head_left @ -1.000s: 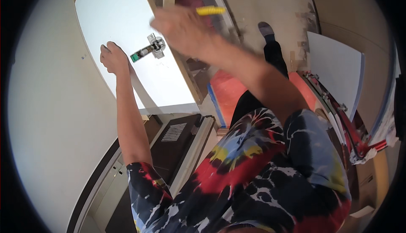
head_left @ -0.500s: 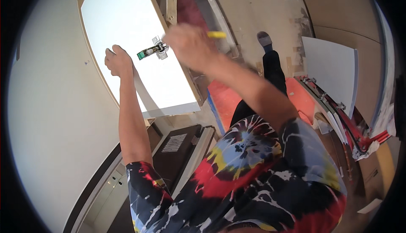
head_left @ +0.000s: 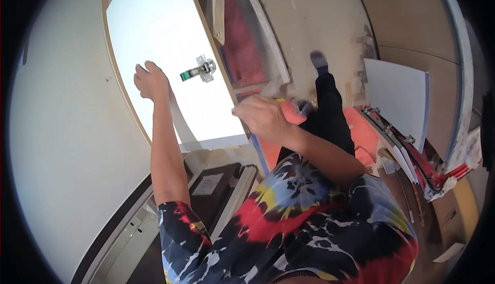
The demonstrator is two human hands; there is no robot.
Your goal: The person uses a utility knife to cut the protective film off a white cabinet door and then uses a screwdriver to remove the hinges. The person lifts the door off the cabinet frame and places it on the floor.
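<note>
On a white cabinet door panel [head_left: 165, 26] lies my left hand [head_left: 151, 82], fingers bent against its surface and thumb a little apart, holding nothing I can see. To its right a metal concealed hinge [head_left: 204, 69] with a green tip sits on the panel near the wooden edge. My right hand [head_left: 264, 120] is closed, just off the panel's near right corner. A yellow stick-like tool [head_left: 280, 100] shows behind its knuckles; most of it is hidden in the grip, so its kind is unclear.
A large pale panel [head_left: 62, 103] stands at left. Several boards with hinges [head_left: 379, 118] lean at right beside a white panel [head_left: 399, 93]. Red sheeting [head_left: 361, 129] covers part of the floor near my foot [head_left: 318, 58]. A dark box [head_left: 214, 186] lies below the door panel.
My right hand has moved away from the hinge, down and to the right, with the yellow tool still in it. My left hand stays on the panel. The view has shifted slightly.
</note>
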